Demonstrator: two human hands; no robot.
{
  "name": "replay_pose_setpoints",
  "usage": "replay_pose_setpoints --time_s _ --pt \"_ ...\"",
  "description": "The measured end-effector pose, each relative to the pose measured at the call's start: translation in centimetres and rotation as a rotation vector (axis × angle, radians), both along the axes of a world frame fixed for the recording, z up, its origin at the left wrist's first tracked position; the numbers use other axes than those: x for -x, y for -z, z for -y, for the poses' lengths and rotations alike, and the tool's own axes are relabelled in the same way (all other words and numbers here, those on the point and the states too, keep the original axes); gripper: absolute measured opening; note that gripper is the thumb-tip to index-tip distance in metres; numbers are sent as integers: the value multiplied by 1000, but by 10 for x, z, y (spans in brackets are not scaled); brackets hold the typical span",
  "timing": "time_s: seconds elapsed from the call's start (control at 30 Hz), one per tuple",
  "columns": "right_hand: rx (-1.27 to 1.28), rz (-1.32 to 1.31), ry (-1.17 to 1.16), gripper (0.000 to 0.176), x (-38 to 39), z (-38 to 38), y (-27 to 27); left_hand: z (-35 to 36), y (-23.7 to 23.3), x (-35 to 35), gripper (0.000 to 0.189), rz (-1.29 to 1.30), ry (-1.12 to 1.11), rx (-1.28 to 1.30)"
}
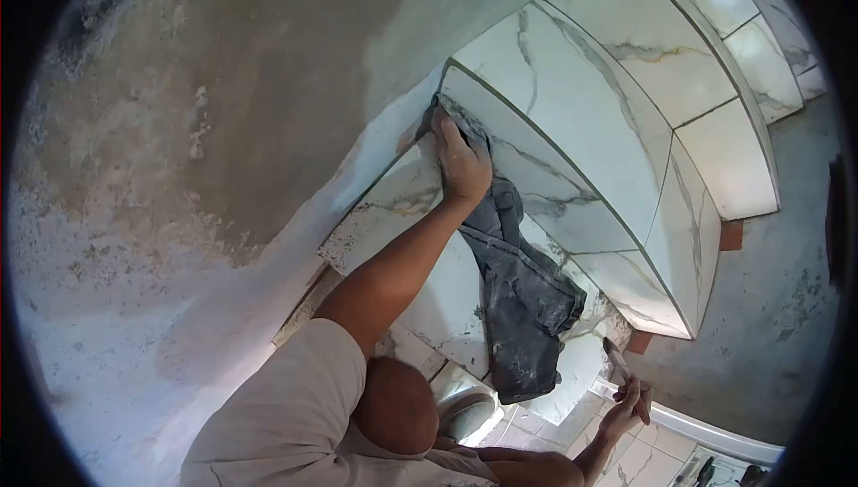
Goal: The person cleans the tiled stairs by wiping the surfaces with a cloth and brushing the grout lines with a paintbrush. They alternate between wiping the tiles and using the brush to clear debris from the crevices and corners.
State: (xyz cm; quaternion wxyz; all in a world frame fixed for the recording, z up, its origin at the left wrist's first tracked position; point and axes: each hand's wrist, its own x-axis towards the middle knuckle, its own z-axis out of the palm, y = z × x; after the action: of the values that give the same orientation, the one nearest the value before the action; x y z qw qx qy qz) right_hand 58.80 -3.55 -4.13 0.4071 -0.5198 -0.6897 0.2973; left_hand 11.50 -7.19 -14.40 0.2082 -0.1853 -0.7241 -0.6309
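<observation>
My left hand [463,168] is closed around one end of a dark grey cloth [518,281], up in the corner where the marble-look step riser [536,161] meets the wall. The rest of the cloth hangs in folds down across the white tiled tread [438,272]. Lower right, the fingers of my right hand [628,408] are wrapped around a slim hand tool [617,362] with a dark, narrow end. That end points up toward the lower corner of the step; I cannot tell the tool's exact kind.
A rough plastered wall [250,103] fills the left side. More marble-look steps [697,67] curve up at the right, beside a bare grey surface [742,308]. A bent knee [396,407] is close below. Several dark items [715,471] lie at the bottom right.
</observation>
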Motion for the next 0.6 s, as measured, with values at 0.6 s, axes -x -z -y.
replay_pose_setpoints --time_s 0.6 --pt "-3 55 -11 24 4 -7 -2 -3 -10 6 75 -192 -27 66"
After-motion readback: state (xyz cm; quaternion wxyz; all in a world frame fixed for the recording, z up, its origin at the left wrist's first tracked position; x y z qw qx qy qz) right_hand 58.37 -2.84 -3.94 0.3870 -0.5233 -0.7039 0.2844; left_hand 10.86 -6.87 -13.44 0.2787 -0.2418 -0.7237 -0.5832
